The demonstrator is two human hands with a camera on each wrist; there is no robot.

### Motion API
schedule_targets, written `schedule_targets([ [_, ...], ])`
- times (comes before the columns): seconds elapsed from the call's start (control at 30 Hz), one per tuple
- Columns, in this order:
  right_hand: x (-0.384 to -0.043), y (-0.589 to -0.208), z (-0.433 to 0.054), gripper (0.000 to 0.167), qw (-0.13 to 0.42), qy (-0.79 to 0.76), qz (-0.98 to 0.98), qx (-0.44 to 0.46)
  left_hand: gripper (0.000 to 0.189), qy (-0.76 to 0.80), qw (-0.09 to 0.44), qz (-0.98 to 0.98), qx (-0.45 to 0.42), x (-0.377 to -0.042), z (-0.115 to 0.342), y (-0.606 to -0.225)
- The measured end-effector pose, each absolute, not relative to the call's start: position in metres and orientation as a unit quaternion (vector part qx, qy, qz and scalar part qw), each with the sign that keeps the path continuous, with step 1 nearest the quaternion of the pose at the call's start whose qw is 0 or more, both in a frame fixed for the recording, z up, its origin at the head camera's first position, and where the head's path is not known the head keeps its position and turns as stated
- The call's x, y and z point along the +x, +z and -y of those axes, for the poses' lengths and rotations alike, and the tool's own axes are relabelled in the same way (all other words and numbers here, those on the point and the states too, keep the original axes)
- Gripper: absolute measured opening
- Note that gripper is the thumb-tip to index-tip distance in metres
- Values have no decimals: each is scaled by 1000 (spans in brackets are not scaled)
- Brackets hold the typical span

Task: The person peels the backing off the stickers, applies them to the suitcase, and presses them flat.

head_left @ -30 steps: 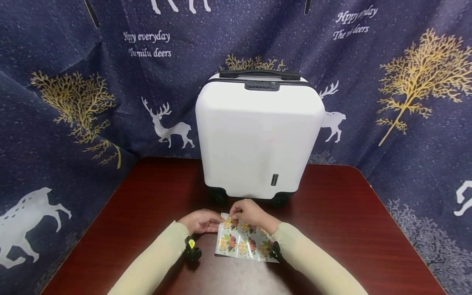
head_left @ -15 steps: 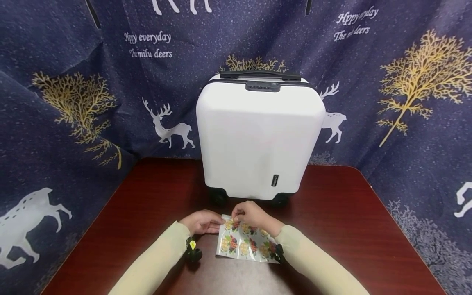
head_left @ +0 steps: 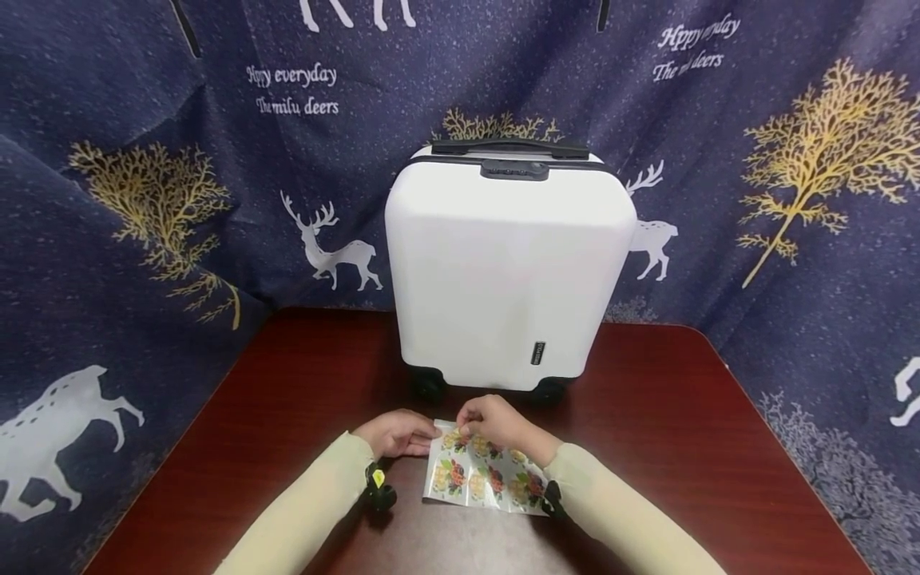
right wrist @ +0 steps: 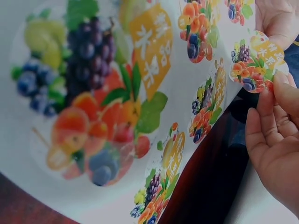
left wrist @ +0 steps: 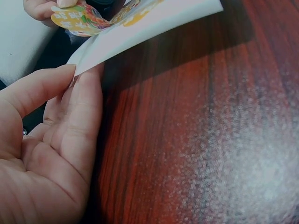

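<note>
A white sheet of fruit stickers (head_left: 474, 473) lies slanted over the front of the table, its printed fruit clusters facing up. My left hand (head_left: 402, 434) pinches its far left corner between thumb and fingers; in the left wrist view the sheet (left wrist: 135, 49) stands raised off the table there. At the same corner my right hand (head_left: 494, 418) pinches one fruit sticker (right wrist: 256, 58) by its edge. That sticker (left wrist: 77, 21) curls up from the sheet, partly lifted, its other end still against the backing.
A white suitcase (head_left: 510, 279) with black handle and wheels stands upright just behind the hands. The dark red table (head_left: 309, 375) runs to a blue cloth backdrop (head_left: 323, 160) with deer and trees. Black wrist devices (head_left: 379, 489) sit over the cream sleeves.
My right hand has shifted slightly right and nearer while pinching the sticker. My left hand keeps its grip on the sheet's corner. The head view has drifted a little.
</note>
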State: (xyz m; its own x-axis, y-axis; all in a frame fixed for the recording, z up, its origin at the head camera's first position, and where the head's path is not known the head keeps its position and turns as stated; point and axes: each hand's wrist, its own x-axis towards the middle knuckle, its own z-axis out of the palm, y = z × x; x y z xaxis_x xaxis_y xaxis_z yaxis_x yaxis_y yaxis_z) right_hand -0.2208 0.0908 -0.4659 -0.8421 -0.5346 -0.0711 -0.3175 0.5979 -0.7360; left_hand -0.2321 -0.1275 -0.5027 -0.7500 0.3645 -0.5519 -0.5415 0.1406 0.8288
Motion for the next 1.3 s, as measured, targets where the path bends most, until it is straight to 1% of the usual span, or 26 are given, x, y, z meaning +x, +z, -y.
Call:
schedule_targets([
  [0.2,-217,-467,-94,5,136,-387,-877,-251,9,651,349,-671,-73,-232,128,-502],
  [0.33,-216,-467,-96,6,140,-405,-869,-247,10,651,346,-671,-77,-232,128,-501],
  [0.57,-216,-470,-97,6,139,-422,-863,-238,8,652,342,-673,-72,-232,128,-501],
  [1.1,-209,-470,-105,5,105,-404,-877,-238,7,650,343,-674,-74,-230,126,-500],
  [1.3,-209,-471,-110,5,104,-412,-874,-234,7,646,338,-681,-72,-230,125,-503],
])
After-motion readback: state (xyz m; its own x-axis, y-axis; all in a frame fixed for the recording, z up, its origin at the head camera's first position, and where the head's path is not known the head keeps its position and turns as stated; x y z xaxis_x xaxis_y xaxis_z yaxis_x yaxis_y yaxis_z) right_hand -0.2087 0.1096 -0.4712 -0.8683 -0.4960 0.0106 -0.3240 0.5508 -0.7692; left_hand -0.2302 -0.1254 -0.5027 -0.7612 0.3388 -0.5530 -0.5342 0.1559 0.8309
